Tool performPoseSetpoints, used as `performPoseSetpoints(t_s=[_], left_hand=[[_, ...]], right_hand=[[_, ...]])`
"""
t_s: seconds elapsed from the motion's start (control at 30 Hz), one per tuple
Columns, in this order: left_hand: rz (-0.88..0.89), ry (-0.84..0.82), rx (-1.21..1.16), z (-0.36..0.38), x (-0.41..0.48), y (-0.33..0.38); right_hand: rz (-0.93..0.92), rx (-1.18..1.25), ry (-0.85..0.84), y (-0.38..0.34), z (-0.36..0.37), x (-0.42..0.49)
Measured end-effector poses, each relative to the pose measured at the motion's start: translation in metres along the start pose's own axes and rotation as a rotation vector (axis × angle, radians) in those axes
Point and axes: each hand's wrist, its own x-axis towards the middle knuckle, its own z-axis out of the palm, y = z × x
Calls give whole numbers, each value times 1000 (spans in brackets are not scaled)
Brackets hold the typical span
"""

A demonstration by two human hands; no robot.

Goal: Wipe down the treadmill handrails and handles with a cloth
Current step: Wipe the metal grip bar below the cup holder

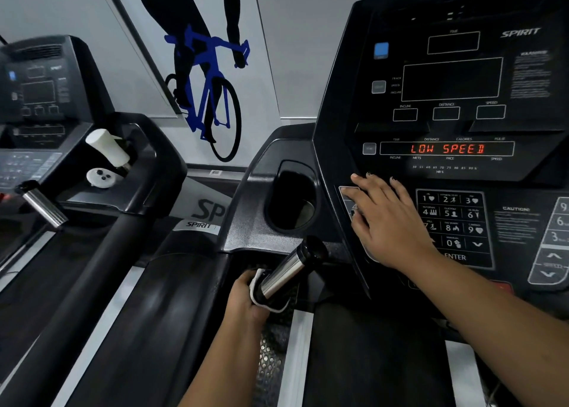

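Wipe in hand at the foot of the chrome handle.

Your left hand (246, 299) is curled round the white cloth (255, 283), which wraps the lower end of the chrome handle (286, 271). Your right hand (388, 218) lies flat with fingers straight on the console (338, 83) beside the keypad (452, 222), holding nothing. Judged next: draw the cloth up the handle toward its black cap (317, 248), keeping the grip snug.
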Motion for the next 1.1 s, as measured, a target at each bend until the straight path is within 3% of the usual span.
performPoseSetpoints(t_s=[0.17,0.33,0.47,0.63,0.7,0.77,0.83,0.9,1.1], left_hand=[[202,-66,-131,-12,11,-9],[334,-11,-221,-12,22,-18],[424,-28,-62,-14,14,-17],[99,95,181,-1,1,6],[104,177,253,0,5,10],[98,159,258,-2,8,8],[126,85,198,-2,4,5],[274,-14,85,-3,2,-2],[311,-10,-219,-8,16,-11]], right_hand=[[1,-8,-3,0,0,0],[5,-7,-3,0,-1,1],[-1,4,10,0,-2,1],[1,19,18,0,-1,1],[2,19,16,1,0,0],[0,14,14,1,1,1],[1,13,8,1,1,1],[3,9,4,1,1,1],[6,1,4,1,1,1]])
